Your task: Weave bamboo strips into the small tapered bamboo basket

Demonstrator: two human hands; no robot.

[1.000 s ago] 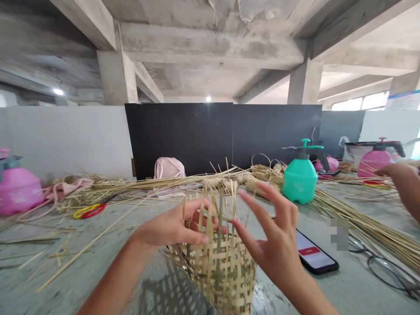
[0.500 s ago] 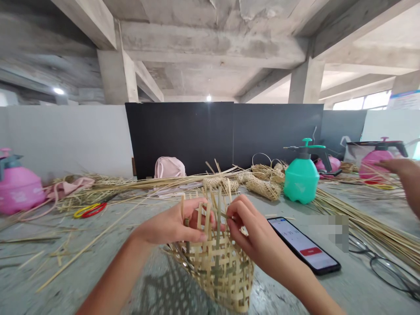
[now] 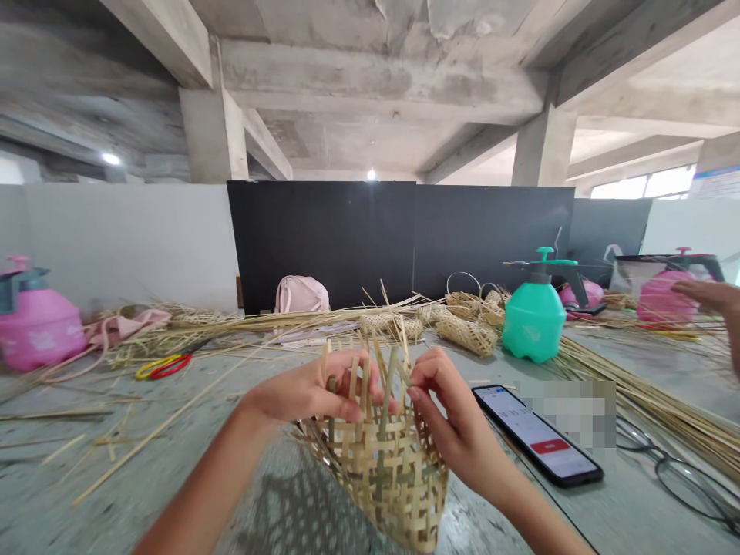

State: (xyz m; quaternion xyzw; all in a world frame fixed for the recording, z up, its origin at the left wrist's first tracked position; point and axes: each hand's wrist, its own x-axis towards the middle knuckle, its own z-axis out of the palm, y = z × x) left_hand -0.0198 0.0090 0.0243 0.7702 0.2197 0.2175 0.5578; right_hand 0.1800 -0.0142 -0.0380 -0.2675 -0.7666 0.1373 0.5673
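A small woven bamboo basket (image 3: 393, 470) stands in front of me on the grey table (image 3: 116, 493), with loose strip ends sticking up at its rim. My left hand (image 3: 306, 393) is wrapped round the rim on the left side, thumb across the weave. My right hand (image 3: 445, 408) is closed in a pinch on an upright bamboo strip (image 3: 398, 362) at the rim's right side.
A phone (image 3: 537, 443) with a lit screen lies right of the basket, with glasses (image 3: 687, 486) further right. A green spray bottle (image 3: 535, 312), pink sprayers (image 3: 38, 324), a pink bag (image 3: 301, 294), bamboo strip bundles (image 3: 636, 393) and another person's hand (image 3: 708, 297) are around.
My right hand went from open and spread above the basket to pinching a strip at the rim. The left hand stayed on the rim.
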